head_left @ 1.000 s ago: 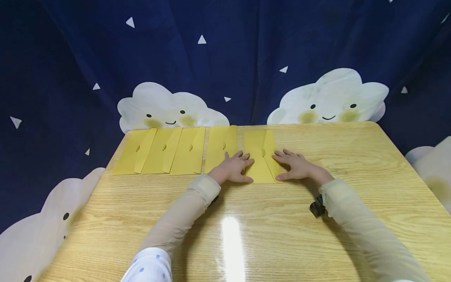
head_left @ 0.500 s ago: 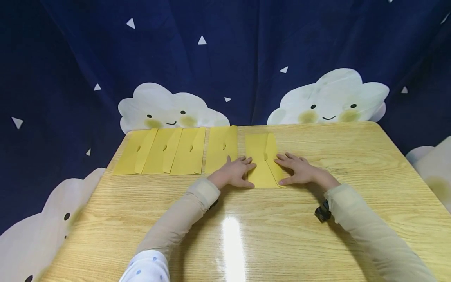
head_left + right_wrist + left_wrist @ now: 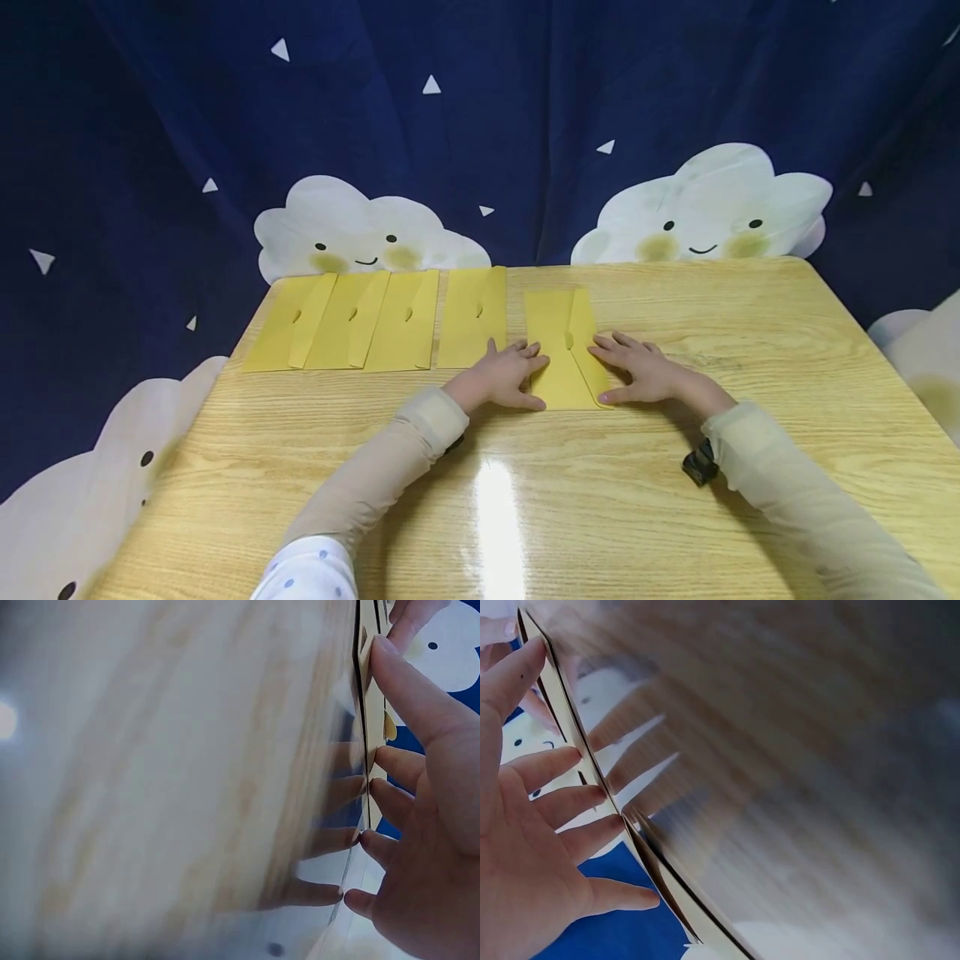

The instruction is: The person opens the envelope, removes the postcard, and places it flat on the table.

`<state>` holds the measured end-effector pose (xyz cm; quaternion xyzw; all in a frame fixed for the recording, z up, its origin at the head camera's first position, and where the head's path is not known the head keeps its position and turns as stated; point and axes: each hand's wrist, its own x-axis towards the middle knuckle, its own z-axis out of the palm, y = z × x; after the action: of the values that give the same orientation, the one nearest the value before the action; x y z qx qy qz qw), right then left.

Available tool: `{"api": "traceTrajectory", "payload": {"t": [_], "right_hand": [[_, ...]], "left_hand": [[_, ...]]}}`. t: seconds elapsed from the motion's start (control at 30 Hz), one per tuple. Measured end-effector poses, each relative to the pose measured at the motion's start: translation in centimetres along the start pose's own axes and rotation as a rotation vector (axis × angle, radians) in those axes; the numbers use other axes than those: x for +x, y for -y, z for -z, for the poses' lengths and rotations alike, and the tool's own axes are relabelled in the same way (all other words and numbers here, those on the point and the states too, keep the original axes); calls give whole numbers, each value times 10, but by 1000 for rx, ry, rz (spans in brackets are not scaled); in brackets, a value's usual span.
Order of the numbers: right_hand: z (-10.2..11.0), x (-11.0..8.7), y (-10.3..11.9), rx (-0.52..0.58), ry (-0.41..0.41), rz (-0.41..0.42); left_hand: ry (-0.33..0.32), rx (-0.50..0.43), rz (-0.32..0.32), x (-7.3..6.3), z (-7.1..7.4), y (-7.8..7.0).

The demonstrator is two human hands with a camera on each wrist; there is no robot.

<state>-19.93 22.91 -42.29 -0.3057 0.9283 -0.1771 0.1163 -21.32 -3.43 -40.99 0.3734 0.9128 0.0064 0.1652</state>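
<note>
Hands (image 3: 501,377) (image 3: 641,372), fingers spread, touch envelope (image 3: 562,375) at side edges; 4 others (image 3: 468,337) across leftward gap.

A flat, rectangular yellow envelope (image 3: 557,371), its flap folded over along the right-hand side with a small rounded tab near mid-length, lies lengthwise up the frame, just right of centre.
</note>
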Motion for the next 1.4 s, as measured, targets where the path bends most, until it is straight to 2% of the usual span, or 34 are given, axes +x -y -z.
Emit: {"api": "traceTrajectory", "payload": {"t": [0.27, 0.73, 1.4], "right_hand": [[-3, -7, 3, -16, -11, 13], [-9, -17, 10, -56, -31, 29], [-14, -33, 21, -61, -11, 36]], "left_hand": [[-9, 21, -2, -3, -3, -6], [18, 28, 5, -12, -7, -15], [17, 50, -18, -26, -13, -26]]}}
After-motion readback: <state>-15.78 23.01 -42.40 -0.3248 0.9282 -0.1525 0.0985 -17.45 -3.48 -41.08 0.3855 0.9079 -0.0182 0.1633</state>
